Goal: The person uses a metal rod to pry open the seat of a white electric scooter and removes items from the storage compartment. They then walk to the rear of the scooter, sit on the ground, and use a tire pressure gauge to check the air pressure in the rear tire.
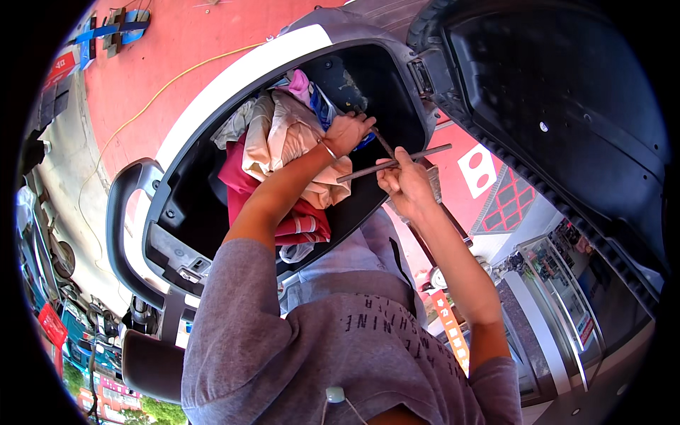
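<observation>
My right hand (407, 185) is closed round a thin dark rod (432, 150), which lies slanted across its fingers over the rim of the storage box. A second, brownish rod (383, 144) crosses behind the first and runs up to the fingertips of my left hand (346, 133). The left hand is deep in the open box (404, 92), its fingers bent in round that rod's upper end; its grip is partly hidden. Beige cloth (280, 138) lies bundled beneath my left wrist. Red fabric (241, 180) is under the cloth, with a pink piece (299, 86) and blue plastic near the back.
The box's big black lid (559, 106) stands swung open on the right. A black and white grab handle (131, 212) sits at the left of the box. A yellow hose (152, 106) trails over red paving, and a glass display case (559, 304) is at lower right.
</observation>
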The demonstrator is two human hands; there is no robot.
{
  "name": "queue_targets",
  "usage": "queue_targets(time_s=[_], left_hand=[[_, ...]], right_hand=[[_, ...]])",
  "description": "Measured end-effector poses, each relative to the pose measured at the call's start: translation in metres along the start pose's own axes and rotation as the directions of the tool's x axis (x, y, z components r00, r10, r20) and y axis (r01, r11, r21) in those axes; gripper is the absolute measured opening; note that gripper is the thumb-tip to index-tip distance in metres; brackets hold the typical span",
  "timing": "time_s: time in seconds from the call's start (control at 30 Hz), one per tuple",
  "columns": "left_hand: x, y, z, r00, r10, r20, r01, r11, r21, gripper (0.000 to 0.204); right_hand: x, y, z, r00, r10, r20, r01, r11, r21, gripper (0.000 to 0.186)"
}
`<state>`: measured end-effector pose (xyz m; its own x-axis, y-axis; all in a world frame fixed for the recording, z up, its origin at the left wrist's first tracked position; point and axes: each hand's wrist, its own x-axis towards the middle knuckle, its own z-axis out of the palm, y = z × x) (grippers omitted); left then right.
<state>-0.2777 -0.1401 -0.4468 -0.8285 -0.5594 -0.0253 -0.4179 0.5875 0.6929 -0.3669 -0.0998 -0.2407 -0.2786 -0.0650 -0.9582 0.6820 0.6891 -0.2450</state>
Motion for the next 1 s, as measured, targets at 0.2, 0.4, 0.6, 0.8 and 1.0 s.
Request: queue_targets(time_s=[0.2, 0.4, 0.6, 0.8, 1.0], left_hand=[[-0.001, -0.001, -0.001, 0.998, 0.020, 0.055, -0.022, 0.999, 0.036, 0.021], [0.001, 0.002, 0.003, 0.997, 0.053, 0.060, -0.055, 0.998, 0.035, 0.023], [0.001, 0.006, -0.004, 1.000, -0.022, -0.001, 0.022, 0.999, 0.047, 0.026], [-0.001, 0.004, -0.004, 0.999, -0.006, 0.031, 0.005, 0.999, 0.037, 0.024], [-0.004, 0.002, -0.005, 0.999, -0.020, 0.039, 0.018, 0.999, 0.050, 0.023]], right_hand=[[-0.022, -0.044, -0.019, 0.230, -0.378, 0.897, 0.498, -0.746, -0.442, 0.019], [0.039, -0.025, -0.018, 0.501, -0.091, 0.861, 0.577, -0.706, -0.410, 0.021], [0.047, -0.020, -0.002, 0.897, -0.434, 0.089, 0.375, 0.637, -0.673, 0.007], [0.018, -0.026, 0.007, 0.989, -0.105, -0.108, 0.089, 0.986, -0.138, 0.008], [-0.035, -0.062, -0.018, 0.506, -0.674, 0.539, 0.393, -0.376, -0.839, 0.024]])
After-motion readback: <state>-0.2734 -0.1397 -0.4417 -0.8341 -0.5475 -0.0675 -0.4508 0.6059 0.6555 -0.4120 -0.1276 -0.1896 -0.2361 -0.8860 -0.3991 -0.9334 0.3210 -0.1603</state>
